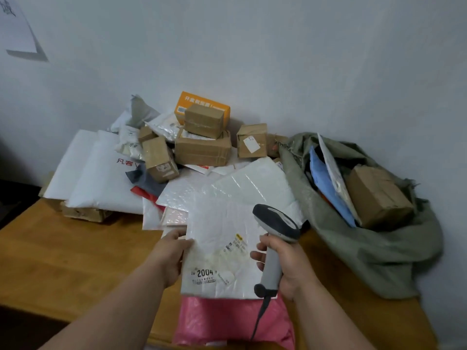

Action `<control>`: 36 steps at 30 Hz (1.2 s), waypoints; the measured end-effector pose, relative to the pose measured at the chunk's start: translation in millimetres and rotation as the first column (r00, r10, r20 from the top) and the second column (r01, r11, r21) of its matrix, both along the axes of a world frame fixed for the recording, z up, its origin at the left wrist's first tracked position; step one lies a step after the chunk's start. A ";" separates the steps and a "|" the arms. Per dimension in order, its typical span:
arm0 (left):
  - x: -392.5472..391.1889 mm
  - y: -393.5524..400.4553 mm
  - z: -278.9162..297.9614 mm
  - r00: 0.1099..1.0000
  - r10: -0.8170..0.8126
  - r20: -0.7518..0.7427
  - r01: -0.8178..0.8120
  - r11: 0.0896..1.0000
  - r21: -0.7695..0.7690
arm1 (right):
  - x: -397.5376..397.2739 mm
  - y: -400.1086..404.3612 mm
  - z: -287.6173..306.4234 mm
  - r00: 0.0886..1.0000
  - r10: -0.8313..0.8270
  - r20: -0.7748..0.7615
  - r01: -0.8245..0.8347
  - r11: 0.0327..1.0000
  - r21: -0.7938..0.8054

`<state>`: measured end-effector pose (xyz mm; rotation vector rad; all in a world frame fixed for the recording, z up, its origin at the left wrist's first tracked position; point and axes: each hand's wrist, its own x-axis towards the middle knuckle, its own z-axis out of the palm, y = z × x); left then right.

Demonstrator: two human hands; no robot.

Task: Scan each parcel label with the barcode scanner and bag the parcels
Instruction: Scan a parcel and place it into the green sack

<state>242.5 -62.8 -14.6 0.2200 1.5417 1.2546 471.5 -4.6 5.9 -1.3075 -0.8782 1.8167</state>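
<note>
My left hand (169,256) grips the left edge of a white mailer parcel (219,238) with a printed label facing up. My right hand (288,266) holds a grey barcode scanner (275,226) by its handle, its dark head over the parcel's right side. The scanner's cable hangs down past a pink mailer (232,322) that lies under the white one. A green woven sack (366,238) lies open on the right, holding a cardboard box, a blue packet and a white mailer.
A pile of parcels covers the back of the wooden table (63,258): brown cardboard boxes (202,147), an orange box (202,102), white mailers (101,178). A pale wall stands behind. The table's front edge runs near my forearms.
</note>
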 end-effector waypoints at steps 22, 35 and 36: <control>1.1 11.2 -17.1 0.985 0.051 0.164 -0.077 0.985 0.158 | 10.4 -33.9 -6.8 0.987 0.019 0.159 -0.020 1.000 0.007; -2.3 10.3 7.8 0.960 0.079 0.270 -0.172 0.924 0.341 | -3.5 -33.4 23.2 0.993 0.071 0.095 -0.084 0.986 0.147; -2.5 9.4 8.5 0.963 0.069 0.262 -0.162 0.923 0.350 | -4.0 -33.2 24.4 0.992 0.078 0.102 -0.094 0.984 0.153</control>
